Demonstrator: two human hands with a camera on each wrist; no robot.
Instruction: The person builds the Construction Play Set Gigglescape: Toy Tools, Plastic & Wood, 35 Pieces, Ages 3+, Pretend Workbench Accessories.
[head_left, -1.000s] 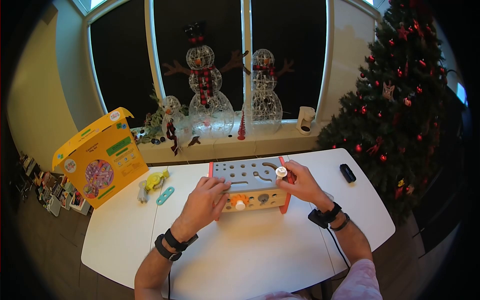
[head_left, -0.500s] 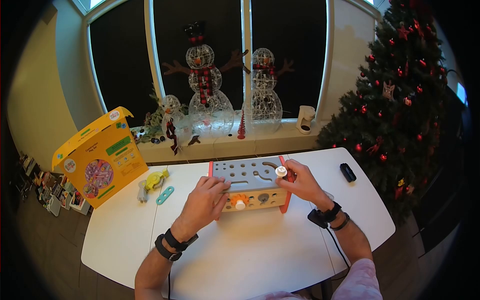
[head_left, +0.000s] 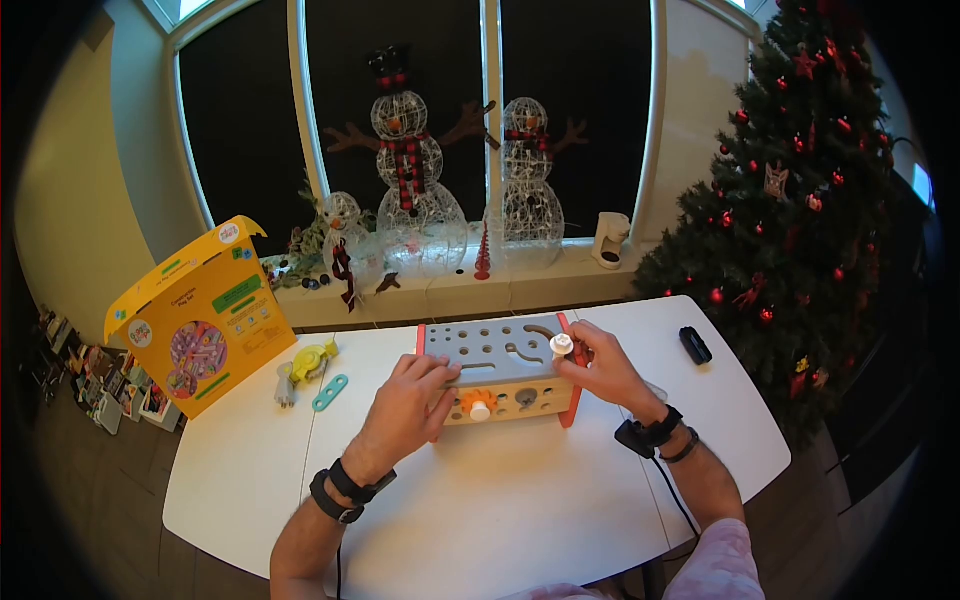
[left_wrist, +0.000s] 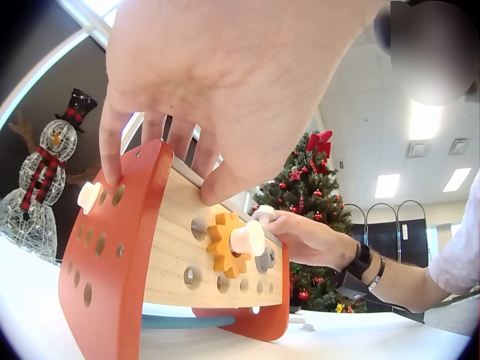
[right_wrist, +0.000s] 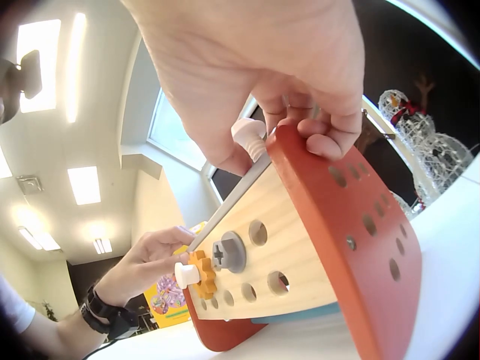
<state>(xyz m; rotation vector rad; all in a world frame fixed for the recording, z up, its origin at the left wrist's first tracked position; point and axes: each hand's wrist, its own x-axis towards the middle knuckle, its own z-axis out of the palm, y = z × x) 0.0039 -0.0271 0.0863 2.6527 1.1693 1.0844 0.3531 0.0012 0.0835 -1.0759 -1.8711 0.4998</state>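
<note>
A toy workbench with a grey perforated top point(head_left: 480, 352), wooden front point(left_wrist: 176, 240) and red end panels point(right_wrist: 337, 225) stands on the table. My left hand point(head_left: 405, 405) grips its left end, thumb at the front edge, fingers over the top. My right hand point(head_left: 605, 372) holds the right end, fingers curled over the red panel's top edge and thumb beside a white screw point(right_wrist: 251, 136). That screw stands tilted at the top's right end, its lower tip hidden. On the front are an orange gear point(left_wrist: 225, 244) with a white screw point(left_wrist: 249, 238) through it, and a grey piece point(right_wrist: 229, 253).
On the table's left are a yellow box point(head_left: 215, 320), a yellow-green toy piece point(head_left: 312, 360) and a teal strip with holes point(head_left: 330, 392). A black object point(head_left: 695, 346) lies at the right. Behind the table are wire snowmen point(head_left: 418, 220) and a decorated tree point(head_left: 790, 210).
</note>
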